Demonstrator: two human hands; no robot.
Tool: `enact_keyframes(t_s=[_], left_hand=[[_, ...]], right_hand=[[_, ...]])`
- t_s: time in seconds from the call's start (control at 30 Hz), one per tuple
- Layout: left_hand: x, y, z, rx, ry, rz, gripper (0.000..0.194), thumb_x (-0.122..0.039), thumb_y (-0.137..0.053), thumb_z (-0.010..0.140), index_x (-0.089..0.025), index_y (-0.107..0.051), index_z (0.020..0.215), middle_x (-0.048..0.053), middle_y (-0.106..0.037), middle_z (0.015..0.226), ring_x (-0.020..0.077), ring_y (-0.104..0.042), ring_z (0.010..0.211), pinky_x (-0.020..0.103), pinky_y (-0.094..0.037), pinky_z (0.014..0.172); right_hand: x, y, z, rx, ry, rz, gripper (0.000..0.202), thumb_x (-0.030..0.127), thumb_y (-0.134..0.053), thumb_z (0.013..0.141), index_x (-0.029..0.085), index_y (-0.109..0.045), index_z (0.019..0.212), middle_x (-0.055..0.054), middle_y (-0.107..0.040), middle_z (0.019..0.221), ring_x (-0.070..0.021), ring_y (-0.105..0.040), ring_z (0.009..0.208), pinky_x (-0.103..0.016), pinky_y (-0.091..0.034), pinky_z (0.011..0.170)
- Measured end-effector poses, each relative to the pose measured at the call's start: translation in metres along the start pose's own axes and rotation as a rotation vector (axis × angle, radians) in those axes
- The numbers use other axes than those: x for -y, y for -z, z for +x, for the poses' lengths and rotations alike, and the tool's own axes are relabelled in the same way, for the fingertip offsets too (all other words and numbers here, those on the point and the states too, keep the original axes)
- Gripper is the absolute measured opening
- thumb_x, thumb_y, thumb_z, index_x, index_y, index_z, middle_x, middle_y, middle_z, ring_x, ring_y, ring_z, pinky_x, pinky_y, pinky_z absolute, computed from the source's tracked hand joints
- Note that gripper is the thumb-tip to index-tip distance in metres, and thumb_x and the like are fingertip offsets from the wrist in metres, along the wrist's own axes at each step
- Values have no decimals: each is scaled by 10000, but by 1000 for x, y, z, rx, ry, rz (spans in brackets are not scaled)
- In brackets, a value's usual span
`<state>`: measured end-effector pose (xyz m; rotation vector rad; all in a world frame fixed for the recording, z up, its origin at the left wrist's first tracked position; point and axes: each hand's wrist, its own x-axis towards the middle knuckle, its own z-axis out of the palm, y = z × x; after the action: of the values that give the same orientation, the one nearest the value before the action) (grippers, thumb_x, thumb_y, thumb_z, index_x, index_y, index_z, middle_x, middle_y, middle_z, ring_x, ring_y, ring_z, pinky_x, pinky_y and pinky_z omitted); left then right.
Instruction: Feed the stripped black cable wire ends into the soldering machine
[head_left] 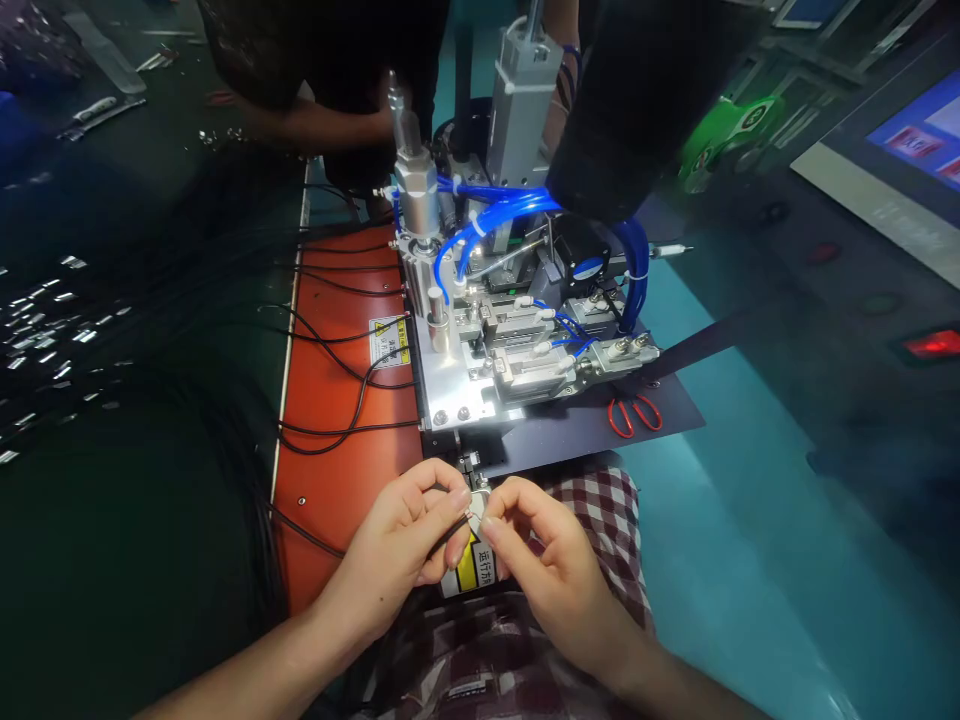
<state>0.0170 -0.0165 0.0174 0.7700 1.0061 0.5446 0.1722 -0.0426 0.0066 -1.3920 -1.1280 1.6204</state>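
Above the lap, beside an orange-red flat tabletop (337,370), a slim black round cable (307,534) runs into the left hand (409,530), fingers closed around it near its end; right hand (544,545) has thumb and index narrow, pinching fine pale thread-like wires (475,516) at the tip. Cable likely light, bendy, grippy; wires probably fragile, kink easily, so best held by the jacket just behind them, tips nipped gently

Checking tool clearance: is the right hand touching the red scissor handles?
Apart. The head view shows checked fabric and dark plate between the right hand and the red scissor handles.
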Motion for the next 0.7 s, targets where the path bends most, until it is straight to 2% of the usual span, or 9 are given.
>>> enact_keyframes(t_s=[0.07,0.13,0.23,0.3,0.37,0.53,0.7], left_hand=[[-2,1,0,-1,4,43,194,-386,-454,895,-200,-423,850,-89,-421,518,37,-234,398,153,-148,381],[-4,4,0,-56,-73,183,165,-363,-485,881,-216,-426,926,-73,-463,609,53,-339,446,155,-247,411],[-4,11,4,-198,-315,606,105,-255,-506,868,-221,-485,965,-23,-519,780,110,-505,671,210,-402,594],[0,16,9,-258,-467,882,106,-194,-462,880,-207,-545,945,5,-523,841,134,-529,768,234,-422,679],[6,20,14,-277,-566,1026,183,-156,-419,893,-196,-575,980,24,-520,867,141,-542,793,239,-436,699],[13,28,21,-229,-646,1125,269,-130,-383,902,-172,-588,1071,73,-535,963,158,-569,864,243,-473,730],[11,33,19,-200,-679,1120,288,-129,-386,898,-182,-590,1096,69,-554,975,155,-582,870,235,-489,720]], right_hand=[[0,3,6,40,-10,11,177,322,-549,838,179,-521,737,40,-477,584,-99,-441,532,-220,-338,486],[1,9,19,111,-63,92,200,340,-577,807,174,-510,719,60,-456,524,-86,-424,467,-219,-336,469],[1,18,41,130,-87,128,220,357,-621,760,170,-522,701,64,-477,506,-76,-414,429,-216,-308,443],[-1,23,53,134,-104,127,214,351,-632,741,168,-535,687,67,-481,480,-76,-404,414,-216,-296,436],[-3,25,60,143,-125,141,211,339,-641,721,164,-540,662,69,-481,464,-75,-400,411,-215,-294,442],[-8,26,65,162,-148,152,204,321,-637,712,154,-544,641,68,-482,460,-70,-402,414,-213,-288,456],[-9,27,67,174,-133,130,216,340,-646,707,158,-544,652,64,-497,490,-74,-425,417,-217,-301,451]])
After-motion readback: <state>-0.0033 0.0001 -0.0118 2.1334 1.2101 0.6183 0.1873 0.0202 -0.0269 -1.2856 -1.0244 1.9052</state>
